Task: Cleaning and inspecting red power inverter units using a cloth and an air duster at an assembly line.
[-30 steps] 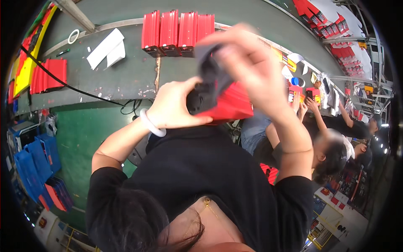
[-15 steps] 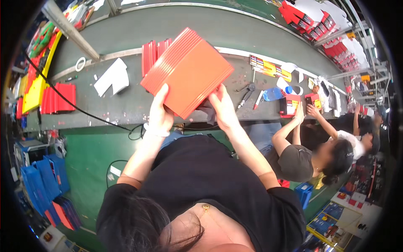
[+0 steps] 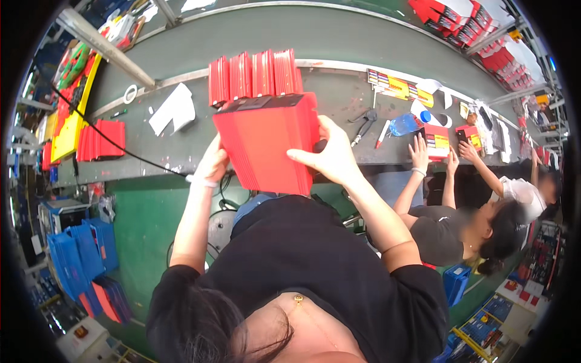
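Between my two hands I hold a red ribbed metal casing, raised over the front edge of the bench. Its broad face is toward me, and a dark end panel shows along its far edge. My left hand grips the left side, its fingers partly hidden behind the casing. My right hand holds the right side, thumb laid on the broad face and the other fingers round the edge. Just beyond stands a row of several similar red casings on the bench.
On the bench lie white paper, a tape roll, pliers, a red-and-white marker and a blue-capped bottle. More red casings stand at left, crossed by a black cable. Co-workers sit at right.
The casing has been turned from a slanted pose to nearly upright and brought lower, toward me. Its dark end panel and the whole row behind it now show. My right thumb has moved onto its face.
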`<action>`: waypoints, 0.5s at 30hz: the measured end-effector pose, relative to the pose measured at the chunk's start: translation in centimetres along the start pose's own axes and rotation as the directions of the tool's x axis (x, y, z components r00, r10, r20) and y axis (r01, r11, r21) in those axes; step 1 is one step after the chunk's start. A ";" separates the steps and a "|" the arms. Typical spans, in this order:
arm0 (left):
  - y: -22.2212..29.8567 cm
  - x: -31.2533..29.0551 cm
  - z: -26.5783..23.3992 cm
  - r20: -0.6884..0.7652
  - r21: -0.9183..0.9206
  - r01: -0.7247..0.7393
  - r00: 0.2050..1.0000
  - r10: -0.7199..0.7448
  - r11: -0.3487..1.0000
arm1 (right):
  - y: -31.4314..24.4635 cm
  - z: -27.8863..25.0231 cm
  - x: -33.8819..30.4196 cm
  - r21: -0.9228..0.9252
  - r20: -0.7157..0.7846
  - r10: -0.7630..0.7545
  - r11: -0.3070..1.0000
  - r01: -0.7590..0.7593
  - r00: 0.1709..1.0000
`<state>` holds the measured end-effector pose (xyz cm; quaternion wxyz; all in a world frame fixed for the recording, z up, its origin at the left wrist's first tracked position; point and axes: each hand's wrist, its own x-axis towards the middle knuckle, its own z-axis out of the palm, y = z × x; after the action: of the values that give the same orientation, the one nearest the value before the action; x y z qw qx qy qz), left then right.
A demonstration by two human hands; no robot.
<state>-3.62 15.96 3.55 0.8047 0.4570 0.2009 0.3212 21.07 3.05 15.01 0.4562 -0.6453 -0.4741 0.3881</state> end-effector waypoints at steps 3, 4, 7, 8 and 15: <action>-1.6 -0.9 2.8 -0.157 -0.169 -0.032 0.988 0.005 0.985 | 0.2 0.4 -1.0 -0.115 0.070 0.048 0.993 -0.040 0.996; -2.8 -1.5 1.6 -0.116 -0.329 0.063 0.987 -0.107 0.942 | 0.5 0.4 -1.2 -0.112 0.093 0.040 0.993 -0.030 0.995; -4.6 -3.3 1.8 -0.044 -0.630 0.156 0.971 -0.235 0.761 | 2.3 -1.2 -1.6 0.132 0.350 0.120 0.976 -0.175 0.929; -5.0 -3.9 2.3 -0.069 -0.668 0.114 0.974 -0.214 0.736 | 3.3 -2.2 -1.5 0.141 0.314 -0.087 0.989 0.045 0.945; -6.8 -6.5 3.5 -0.138 -0.718 0.029 0.973 -0.183 0.695 | 2.6 -5.2 1.4 0.183 -0.005 -0.097 0.978 0.096 0.995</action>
<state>-3.80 6.76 -0.34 0.9114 0.0640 0.1668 0.3707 26.93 2.91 13.90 0.5311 -0.5762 -0.4679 0.4087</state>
